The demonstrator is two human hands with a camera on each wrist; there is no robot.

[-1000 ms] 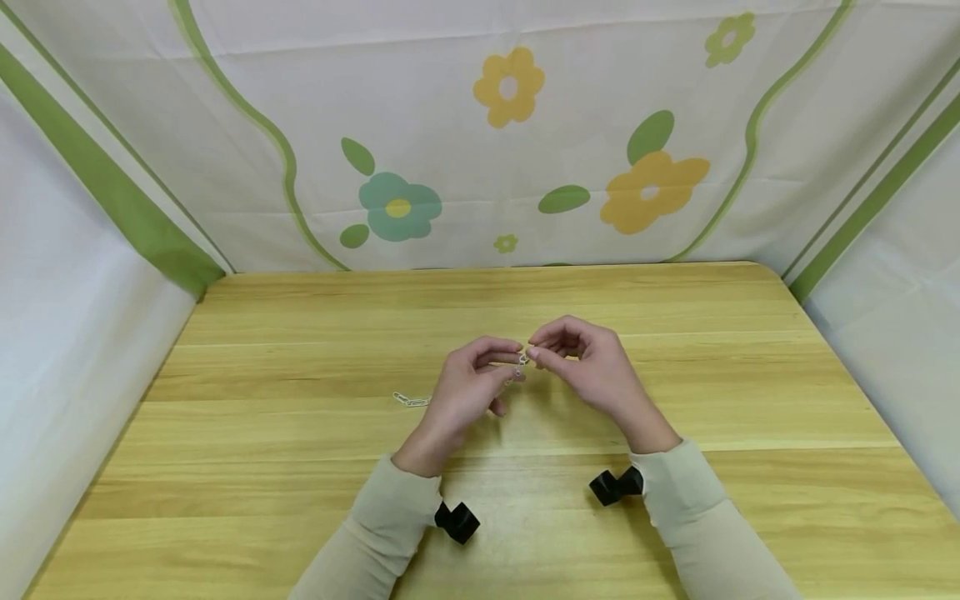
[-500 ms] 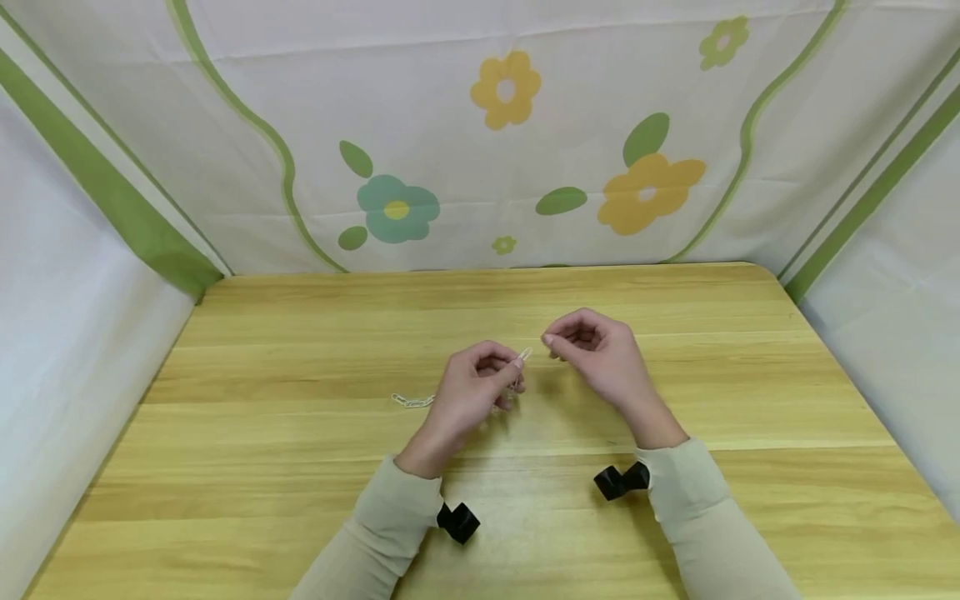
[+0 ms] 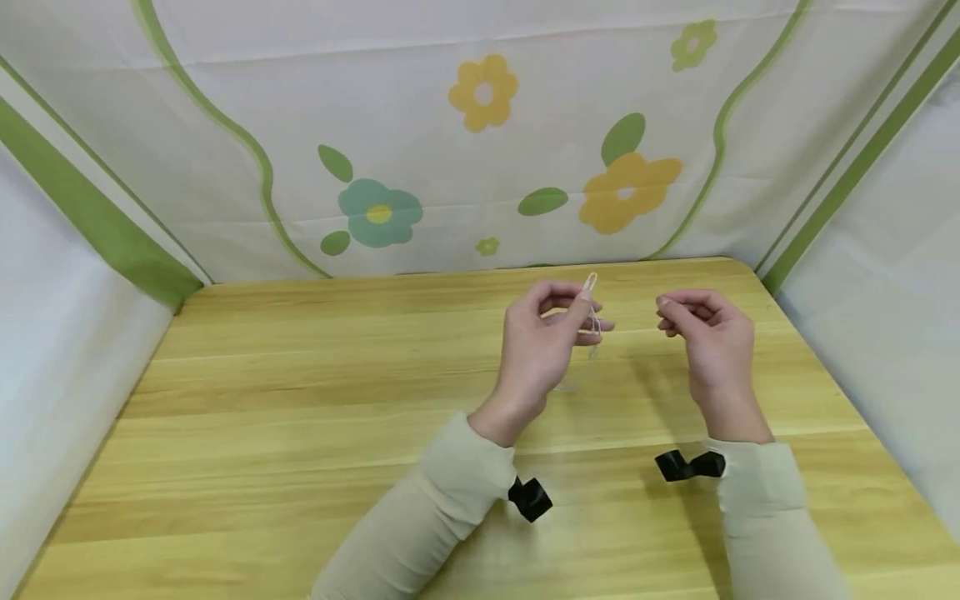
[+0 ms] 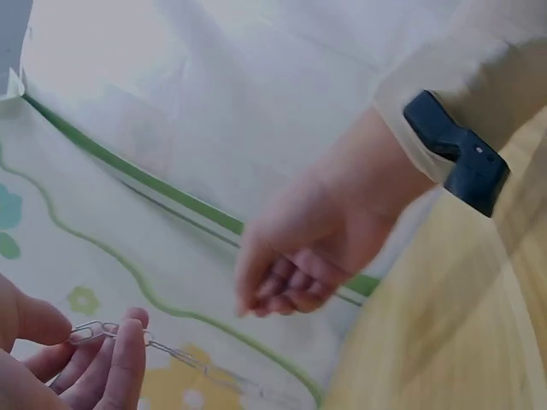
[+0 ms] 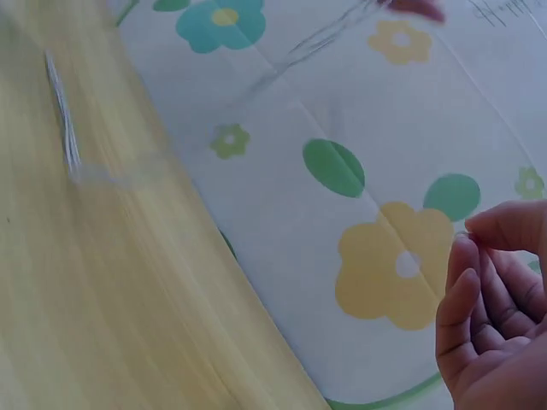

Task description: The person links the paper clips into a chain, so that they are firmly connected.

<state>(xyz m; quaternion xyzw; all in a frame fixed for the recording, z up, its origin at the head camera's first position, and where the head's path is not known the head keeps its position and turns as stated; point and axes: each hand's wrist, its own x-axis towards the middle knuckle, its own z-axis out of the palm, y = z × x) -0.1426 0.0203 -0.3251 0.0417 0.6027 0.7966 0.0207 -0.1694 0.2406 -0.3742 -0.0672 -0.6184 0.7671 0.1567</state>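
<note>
My left hand pinches a chain of linked paper clips between thumb and index finger. One loop sticks up past the fingertips, and the rest hangs down over the other fingers. Looking from the left wrist, several wire links of the paper clip chain run across the fingers and trail off blurred. My right hand is raised to the right, apart from the chain. Its fingers are curled, with the thumb tip against the index finger, and no object shows in them in the right wrist view, where the right hand appears close up.
A wooden table lies under both hands. Behind it hangs a white cloth printed with flowers, and cloth walls stand on both sides. A black wrist camera is on the left sleeve, another black camera on the right.
Both hands have moved apart, rightward and up. The paper clip chain, whose end lay on the table left of the left hand, has been lifted with it and now hangs and swings.
</note>
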